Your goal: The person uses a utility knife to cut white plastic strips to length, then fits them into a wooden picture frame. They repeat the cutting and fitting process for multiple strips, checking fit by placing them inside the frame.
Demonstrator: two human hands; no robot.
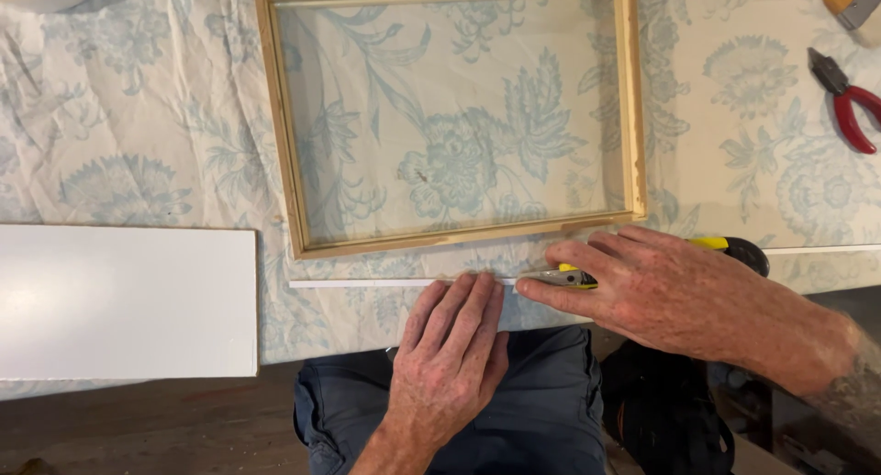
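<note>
1. At the far left a white board [124, 301] lies flat on the surface [138, 145], which is draped in a pale cloth with a blue floral print; the board's right edge stops short of the hands.
2. Just right of it, a thin white strip [367, 283] runs left to right along the near side of the cloth. Its long axis is level across the picture and roughly parallel to the near rail of the wooden frame [292, 163], an open rectangle of light wood lying just beyond it.
3. The left hand [451, 346] lies flat, fingers spread and pointing away from the person, its fingertips pressing on the strip's right-hand part. It grasps nothing; it only bears down.
4. Touching distance to its right, the right hand [661, 291] is closed around a yellow-and-grey utility knife [567, 277], its nose pointing left toward the strip's right end, just beside the left fingertips. The strip thus lies leftward of the knife, and the left hand is the nearer one to its length.
5. At the far right, red-handled pliers [849, 99] lie well apart from both hands.
</note>
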